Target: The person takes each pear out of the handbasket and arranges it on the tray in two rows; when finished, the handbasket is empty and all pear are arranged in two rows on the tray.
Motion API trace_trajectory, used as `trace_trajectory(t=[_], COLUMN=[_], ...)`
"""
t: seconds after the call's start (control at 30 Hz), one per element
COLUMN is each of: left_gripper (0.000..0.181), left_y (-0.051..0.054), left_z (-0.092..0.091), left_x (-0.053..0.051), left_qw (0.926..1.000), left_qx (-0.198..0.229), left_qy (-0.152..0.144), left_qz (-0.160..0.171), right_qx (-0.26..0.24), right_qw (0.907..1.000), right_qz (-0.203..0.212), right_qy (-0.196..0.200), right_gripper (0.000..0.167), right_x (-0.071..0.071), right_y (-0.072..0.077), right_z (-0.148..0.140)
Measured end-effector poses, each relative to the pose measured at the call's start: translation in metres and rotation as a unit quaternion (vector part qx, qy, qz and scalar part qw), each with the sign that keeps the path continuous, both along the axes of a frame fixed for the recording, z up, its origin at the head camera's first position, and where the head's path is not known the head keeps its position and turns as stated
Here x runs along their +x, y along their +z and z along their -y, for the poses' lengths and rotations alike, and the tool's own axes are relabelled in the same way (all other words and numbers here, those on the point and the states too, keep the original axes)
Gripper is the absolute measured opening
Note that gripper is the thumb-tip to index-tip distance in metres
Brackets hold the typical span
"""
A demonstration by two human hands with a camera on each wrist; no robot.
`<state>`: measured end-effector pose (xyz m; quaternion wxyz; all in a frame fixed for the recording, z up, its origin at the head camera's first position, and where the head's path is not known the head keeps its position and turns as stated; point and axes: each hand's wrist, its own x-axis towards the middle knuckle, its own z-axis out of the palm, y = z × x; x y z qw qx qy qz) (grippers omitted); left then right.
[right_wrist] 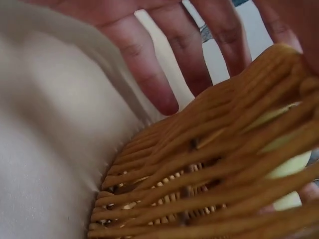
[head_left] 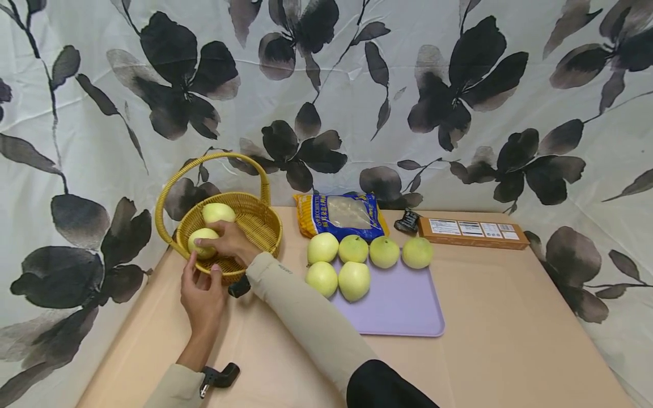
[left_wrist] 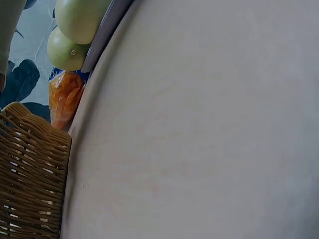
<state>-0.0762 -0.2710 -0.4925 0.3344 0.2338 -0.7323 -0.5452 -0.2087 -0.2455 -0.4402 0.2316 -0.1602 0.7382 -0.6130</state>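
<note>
In the head view, a yellow woven basket (head_left: 250, 218) with a tall arched handle stands at the left side of the table. My right hand (head_left: 232, 242) reaches over its rim, fingers curled round a pale green apple (head_left: 202, 249) inside. Another pale green apple (head_left: 218, 212) lies behind that one in the basket. Against the basket's near outer side rests my left hand (head_left: 204, 294), its fingers spread and fairly straight. The right wrist view looks closely at the wicker wall (right_wrist: 214, 154), with spread fingers (right_wrist: 149, 74) beside it. Neither hand shows in the left wrist view.
Several pale green apples (head_left: 354, 281) sit in two rows on and along a lilac tray (head_left: 403, 314). Behind them lie a blue and yellow food bag (head_left: 342, 215), a small black packet (head_left: 407, 221) and a long brown box (head_left: 474, 233). A floral cloth hangs behind.
</note>
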Motion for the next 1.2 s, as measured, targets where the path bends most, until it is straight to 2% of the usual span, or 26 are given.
trace_trajectory(t=[0.17, 0.3, 0.37, 0.57, 0.8, 1.03, 1.2], left_gripper=[0.063, 0.063, 0.063, 0.063, 0.062, 0.063, 0.061], left_y=[-0.001, 0.0, 0.001, 0.0, -0.001, -0.001, 0.0], left_z=[0.0, 0.001, 0.0, -0.001, 0.0, 0.001, 0.001], left_x=[0.0, 0.0, 0.0, 0.0, 0.0, 0.0, -0.001], left_qw=[0.9999, 0.9999, 0.9998, 0.9998, 0.9997, 0.9998, 1.0], left_qx=[-0.005, -0.011, -0.013, -0.014, -0.01, -0.006, 0.002], left_qy=[-0.003, -0.002, -0.002, 0.0, 0.009, 0.007, 0.004], left_qz=[0.009, 0.011, 0.013, 0.017, 0.019, 0.017, 0.006], right_qx=[-0.039, -0.063, -0.075, -0.087, -0.11, -0.083, -0.11], right_qw=[0.9976, 0.9961, 0.996, 0.9956, 0.9873, 0.9855, 0.9822], right_qz=[0.057, 0.058, 0.045, -0.033, -0.113, -0.148, -0.152], right_qy=[-0.01, -0.019, -0.021, -0.013, 0.018, -0.002, -0.01], right_gripper=[0.052, 0.048, 0.049, 0.053, 0.056, 0.058, 0.06], right_x=[0.001, 0.0, 0.0, 0.006, 0.019, 0.03, 0.032], right_y=[0.003, 0.015, 0.023, 0.042, 0.059, 0.065, 0.061], right_z=[-0.007, -0.017, -0.023, -0.048, -0.092, -0.144, -0.18])
